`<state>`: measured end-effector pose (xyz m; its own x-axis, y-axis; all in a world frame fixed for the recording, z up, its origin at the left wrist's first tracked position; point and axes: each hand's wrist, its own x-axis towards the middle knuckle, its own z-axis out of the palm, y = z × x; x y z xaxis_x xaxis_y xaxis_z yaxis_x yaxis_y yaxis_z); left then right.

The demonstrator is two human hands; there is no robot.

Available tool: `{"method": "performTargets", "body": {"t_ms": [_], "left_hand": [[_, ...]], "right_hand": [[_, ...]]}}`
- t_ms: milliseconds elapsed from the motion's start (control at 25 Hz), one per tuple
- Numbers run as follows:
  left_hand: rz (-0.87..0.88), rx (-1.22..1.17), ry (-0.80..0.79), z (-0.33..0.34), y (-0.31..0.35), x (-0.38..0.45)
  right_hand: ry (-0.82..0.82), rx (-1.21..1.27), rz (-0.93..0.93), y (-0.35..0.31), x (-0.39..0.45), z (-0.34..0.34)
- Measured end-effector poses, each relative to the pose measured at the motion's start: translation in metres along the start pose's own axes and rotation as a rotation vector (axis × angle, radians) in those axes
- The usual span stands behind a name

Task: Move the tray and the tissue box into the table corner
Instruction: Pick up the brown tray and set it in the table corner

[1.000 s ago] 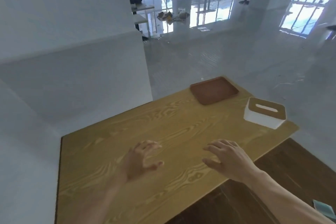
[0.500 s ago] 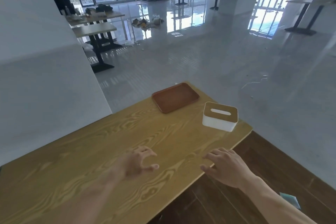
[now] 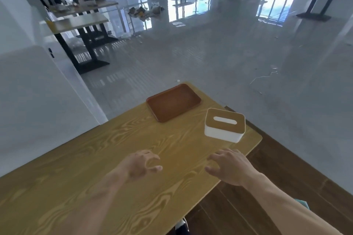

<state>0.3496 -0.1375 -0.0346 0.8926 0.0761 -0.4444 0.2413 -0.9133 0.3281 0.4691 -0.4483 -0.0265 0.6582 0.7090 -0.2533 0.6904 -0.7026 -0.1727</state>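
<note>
A brown rectangular tray (image 3: pixel 173 105) lies empty near the far right corner of the wooden table (image 3: pixel 95 177). A white tissue box (image 3: pixel 224 125) with a wooden lid and a slot stands just right of the tray, close to the table's right edge. My left hand (image 3: pixel 142 164) hovers over the table's middle, fingers curled and apart, holding nothing. My right hand (image 3: pixel 229 166) hovers near the right edge, just in front of the tissue box, fingers spread and empty. Neither hand touches the tray or the box.
A white wall (image 3: pixel 44 101) runs along the table's left and far side. Beyond lies a shiny grey floor with other tables (image 3: pixel 80 23). Dark wooden flooring (image 3: pixel 277 168) lies right of the table, below its edge.
The view has swung right and closer to the table's far corner. The tray and box now sit nearer the centre. Both hands have advanced slightly toward them, still empty.
</note>
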Motion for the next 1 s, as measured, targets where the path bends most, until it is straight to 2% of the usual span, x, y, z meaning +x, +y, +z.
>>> {"method": "performTargets", "body": {"t_ms": [360,640,800,1000], "left_hand": [[-0.111,-0.136,0.025,-0.027,-0.05,0.082],[-0.295,-0.197,-0.015,-0.043,-0.087,0.153],[-0.392,-0.173,-0.015,-0.06,-0.097,0.197],[-0.546,-0.332,0.028,-0.076,-0.122,0.259]], "right_hand": [[-0.118,-0.113,-0.099,0.007,0.155,-0.032],[-0.198,-0.116,-0.092,0.021,0.268,-0.036],[-0.266,-0.071,-0.038,0.035,0.318,-0.025],[-0.334,0.127,0.209,0.051,0.368,-0.007]]}}
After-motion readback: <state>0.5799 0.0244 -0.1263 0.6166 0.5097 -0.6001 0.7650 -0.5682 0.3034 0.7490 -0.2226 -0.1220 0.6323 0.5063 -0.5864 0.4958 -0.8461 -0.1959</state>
